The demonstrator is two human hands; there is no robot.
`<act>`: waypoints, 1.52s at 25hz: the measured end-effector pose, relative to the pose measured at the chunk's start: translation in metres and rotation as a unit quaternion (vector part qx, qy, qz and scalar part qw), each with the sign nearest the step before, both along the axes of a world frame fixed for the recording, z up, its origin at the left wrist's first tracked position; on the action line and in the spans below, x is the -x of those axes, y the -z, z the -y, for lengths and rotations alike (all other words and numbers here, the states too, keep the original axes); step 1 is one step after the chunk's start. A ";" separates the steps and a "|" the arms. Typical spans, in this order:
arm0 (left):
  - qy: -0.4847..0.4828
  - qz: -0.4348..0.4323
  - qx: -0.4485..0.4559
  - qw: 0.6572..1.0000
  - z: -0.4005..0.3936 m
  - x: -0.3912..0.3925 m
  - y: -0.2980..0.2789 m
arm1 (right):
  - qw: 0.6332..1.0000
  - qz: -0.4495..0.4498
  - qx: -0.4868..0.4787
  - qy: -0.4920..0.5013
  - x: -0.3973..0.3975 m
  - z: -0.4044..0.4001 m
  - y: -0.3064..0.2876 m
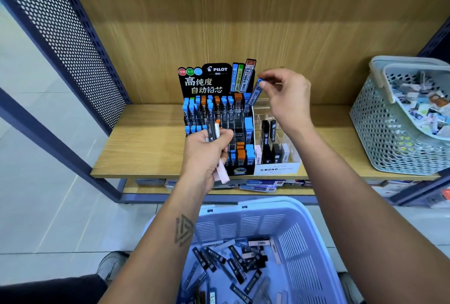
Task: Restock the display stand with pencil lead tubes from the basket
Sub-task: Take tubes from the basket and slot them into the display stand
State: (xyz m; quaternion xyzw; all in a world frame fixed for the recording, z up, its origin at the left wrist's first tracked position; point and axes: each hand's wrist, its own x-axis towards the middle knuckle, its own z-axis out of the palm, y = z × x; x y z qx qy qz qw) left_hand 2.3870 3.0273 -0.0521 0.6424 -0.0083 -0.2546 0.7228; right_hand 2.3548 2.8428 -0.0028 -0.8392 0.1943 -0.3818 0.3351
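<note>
A black tiered Pilot display stand (pixel 216 84) sits on the wooden shelf, its slots holding blue- and orange-capped lead tubes. My right hand (pixel 286 98) pinches a blue-capped tube (pixel 255 93) by its top, just above the stand's back right slots. My left hand (pixel 207 155) grips a small bunch of tubes (pixel 216 150), dark and pale pink, in front of the stand's left side. Below me, the pale blue basket (pixel 302 238) holds several loose lead tubes (pixel 233 264).
A white Mono stand (pixel 277 168) with black and white packs adjoins the Pilot stand on the right. A grey perforated basket (pixel 389 138) full of small goods fills the shelf's right end. The lower shelf (pixel 255 186) carries flat packs. A perforated metal panel (pixel 60 28) bounds the left.
</note>
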 end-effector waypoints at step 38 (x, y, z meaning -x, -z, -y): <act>0.137 0.056 -0.049 0.988 0.007 0.052 0.011 | 0.887 -0.150 -0.357 -0.251 0.094 -0.022 0.037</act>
